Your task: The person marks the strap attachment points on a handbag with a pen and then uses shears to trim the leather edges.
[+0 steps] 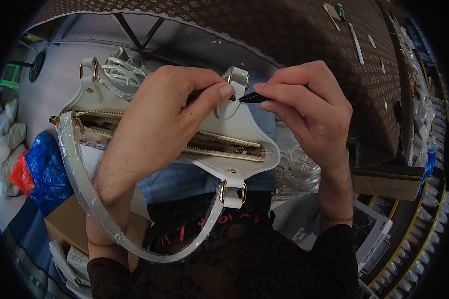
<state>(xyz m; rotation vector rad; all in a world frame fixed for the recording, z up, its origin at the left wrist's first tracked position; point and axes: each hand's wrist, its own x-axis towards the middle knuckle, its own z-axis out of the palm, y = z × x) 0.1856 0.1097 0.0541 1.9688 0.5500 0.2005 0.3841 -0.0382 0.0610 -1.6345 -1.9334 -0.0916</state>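
A white handbag (257, 137) with gold hardware lies across my lap, its gold zipper open along the top. My left hand (159, 107) is closed, thumb and finger pinched at the small gold stud (232, 98) on the bag's far strap tab. In my right hand (309, 107) is a slim black pointed tool (253, 97), its tip beside that stud; its exact kind is hard to tell. The clear-wrapped strap (92, 204) loops over my left forearm and down toward my body. My left hand and forearm hide the middle of the bag.
A brown patterned cloth (294, 30) covers the table ahead and to the right, with a white stick (356, 44) on it. Clear-wrapped white straps (299, 172) lie beside my lap. Blue and red plastic bags (47, 162) and a cardboard box (70, 224) stand at left.
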